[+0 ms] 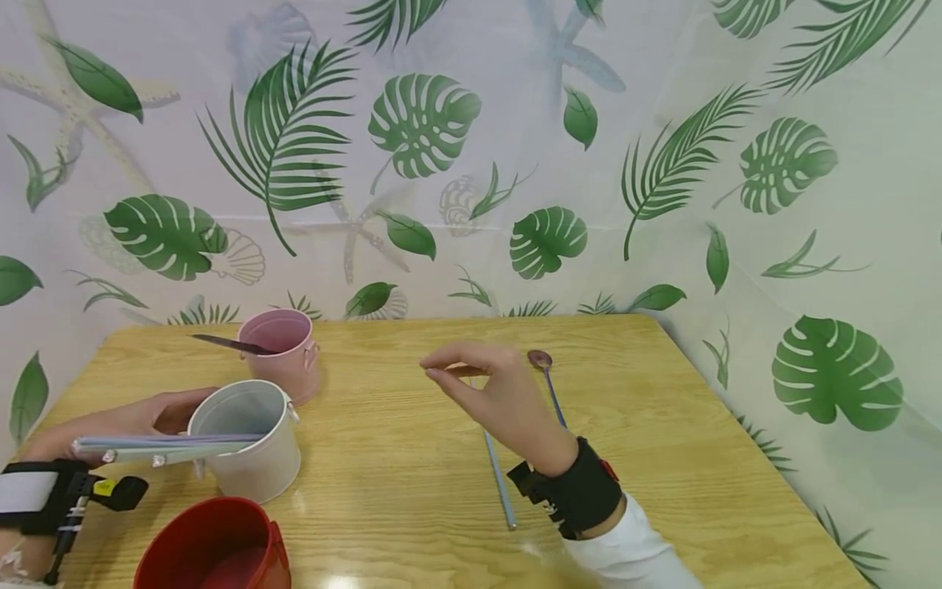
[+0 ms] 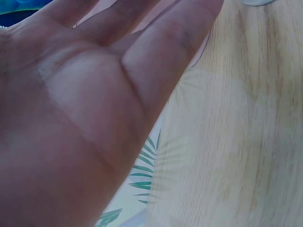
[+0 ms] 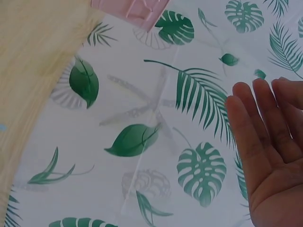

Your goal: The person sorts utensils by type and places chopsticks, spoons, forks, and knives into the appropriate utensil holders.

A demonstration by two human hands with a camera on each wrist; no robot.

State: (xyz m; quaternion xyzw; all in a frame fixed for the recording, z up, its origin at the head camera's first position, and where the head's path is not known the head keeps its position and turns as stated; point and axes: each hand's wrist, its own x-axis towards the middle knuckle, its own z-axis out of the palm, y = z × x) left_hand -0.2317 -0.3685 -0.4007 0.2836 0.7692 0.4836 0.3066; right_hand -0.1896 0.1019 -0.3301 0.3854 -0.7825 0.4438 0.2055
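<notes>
My right hand hovers over the table, thumb and index fingertips close together and nothing visible between them. In the right wrist view its fingers look loosely extended. Beneath this hand lies a thin blue stick, partly hidden by it. A spoon with a dark bowl and blue handle lies beyond. My left hand is beside a white bucket; its fingertips are hidden behind the rim. Its palm looks bare. Several pale blue, lavender and green sticks lean out of the white bucket.
A pink bucket with a dark-bladed knife in it stands behind the white one. In front is a red bucket. The wooden table ends at a leaf-patterned sheet at the back and right.
</notes>
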